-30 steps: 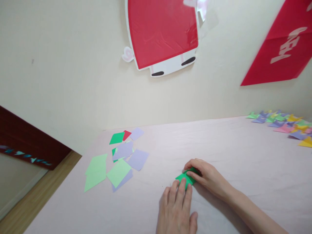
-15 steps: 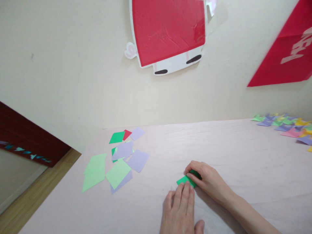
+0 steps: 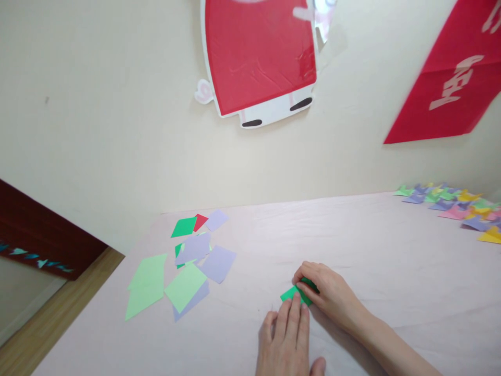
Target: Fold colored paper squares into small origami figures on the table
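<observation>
Think of a clock with its middle on the small bright green piece of paper (image 3: 289,293), which looks folded. It lies on the pale pink, wrinkly cloth (image 3: 266,245), under both hands. The left hand (image 3: 285,339) is at 6 o'clock, palm down and flat. Its long fingers are close together, and their tips rest on the near edge of the green paper. Its thumb sticks out to the side. The right hand (image 3: 331,290) is at 3 o'clock. It pinches the paper's far end between its thumb and bent fingers, and hides part of it. Over at 9 o'clock lie loose, flat paper pieces (image 3: 151,287) in light green, purple, dark green and red, some on top of others. At 2 o'clock sit lots of little folded paper shapes (image 3: 454,211) in green, purple, yellow and pink, bunched near the wall (image 3: 336,162).
</observation>
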Tool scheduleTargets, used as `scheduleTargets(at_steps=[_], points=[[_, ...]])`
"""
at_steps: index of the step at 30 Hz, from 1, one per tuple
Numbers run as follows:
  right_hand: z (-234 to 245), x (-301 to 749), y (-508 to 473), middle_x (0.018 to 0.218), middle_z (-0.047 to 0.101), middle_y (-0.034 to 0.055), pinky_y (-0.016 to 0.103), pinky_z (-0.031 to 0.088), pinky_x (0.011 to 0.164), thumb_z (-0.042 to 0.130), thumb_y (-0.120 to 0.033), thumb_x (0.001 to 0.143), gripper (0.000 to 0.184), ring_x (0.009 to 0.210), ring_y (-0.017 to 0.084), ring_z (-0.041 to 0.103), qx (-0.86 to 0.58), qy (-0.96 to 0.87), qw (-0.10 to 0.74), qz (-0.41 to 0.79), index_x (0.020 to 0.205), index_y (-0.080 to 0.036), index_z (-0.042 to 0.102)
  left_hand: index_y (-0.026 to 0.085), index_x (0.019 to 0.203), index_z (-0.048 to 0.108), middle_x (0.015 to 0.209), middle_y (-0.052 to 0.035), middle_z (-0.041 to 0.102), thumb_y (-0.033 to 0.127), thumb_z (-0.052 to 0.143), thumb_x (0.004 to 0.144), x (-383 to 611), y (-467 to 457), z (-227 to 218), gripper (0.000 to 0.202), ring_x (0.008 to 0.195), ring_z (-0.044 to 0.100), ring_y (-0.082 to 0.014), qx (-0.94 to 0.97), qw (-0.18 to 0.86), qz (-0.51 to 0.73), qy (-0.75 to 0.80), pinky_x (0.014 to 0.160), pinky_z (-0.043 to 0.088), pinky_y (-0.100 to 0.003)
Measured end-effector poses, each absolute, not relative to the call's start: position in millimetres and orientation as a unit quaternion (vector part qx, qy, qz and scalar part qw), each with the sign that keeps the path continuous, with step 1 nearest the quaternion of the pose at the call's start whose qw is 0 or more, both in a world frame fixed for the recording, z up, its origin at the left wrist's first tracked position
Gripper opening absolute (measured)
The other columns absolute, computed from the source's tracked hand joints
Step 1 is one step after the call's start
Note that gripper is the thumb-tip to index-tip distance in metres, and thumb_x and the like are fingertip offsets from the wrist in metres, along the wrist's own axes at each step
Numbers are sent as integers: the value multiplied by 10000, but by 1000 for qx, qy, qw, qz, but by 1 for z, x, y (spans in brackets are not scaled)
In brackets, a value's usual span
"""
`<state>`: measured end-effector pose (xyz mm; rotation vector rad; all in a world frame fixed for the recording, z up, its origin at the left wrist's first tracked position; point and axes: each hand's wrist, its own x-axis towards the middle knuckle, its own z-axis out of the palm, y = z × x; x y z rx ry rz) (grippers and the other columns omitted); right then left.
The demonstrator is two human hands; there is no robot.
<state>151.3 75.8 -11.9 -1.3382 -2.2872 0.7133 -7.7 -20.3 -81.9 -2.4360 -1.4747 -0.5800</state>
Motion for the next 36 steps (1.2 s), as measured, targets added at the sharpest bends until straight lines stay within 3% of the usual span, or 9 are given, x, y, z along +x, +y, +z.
scheduleTargets(at_steps=[5, 17, 30, 36], points=[[-15, 151, 75, 857, 677, 39, 322, 448, 770, 488, -152, 881, 139, 837, 197, 614, -476, -817, 208, 252, 839, -210, 607, 182, 1388, 516, 1464, -113, 490, 680, 479, 845, -6, -23, -93, 738, 1234, 497, -323, -832, 96, -177, -517, 923, 397, -451], [-17, 148, 71, 867, 669, 45, 325, 448, 753, 482, -138, 897, 143, 832, 205, 604, -485, -819, 209, 224, 847, -211, 594, 171, 1267, 626, 1318, -110, 626, 641, 446, 889, -6, -19, -57, 630, 1148, 549, -291, -834, 120, -200, -500, 873, 399, -438], [-19, 145, 68, 884, 663, 60, 362, 457, 769, 464, -89, 911, 167, 837, 222, 592, -488, -827, 201, 195, 863, -187, 590, 179, 1412, 498, 1467, -117, 484, 656, 456, 871, -5, -24, -82, 723, 1243, 487, -332, -834, 83, -172, -518, 934, 399, -471], [-23, 144, 68, 890, 655, 54, 363, 449, 763, 472, -83, 911, 177, 835, 222, 588, -494, -823, 207, 190, 861, -189, 605, 194, 1346, 569, 1435, -101, 522, 616, 446, 889, -7, -22, -75, 634, 1204, 531, -308, -829, 63, -178, -527, 923, 406, -464]])
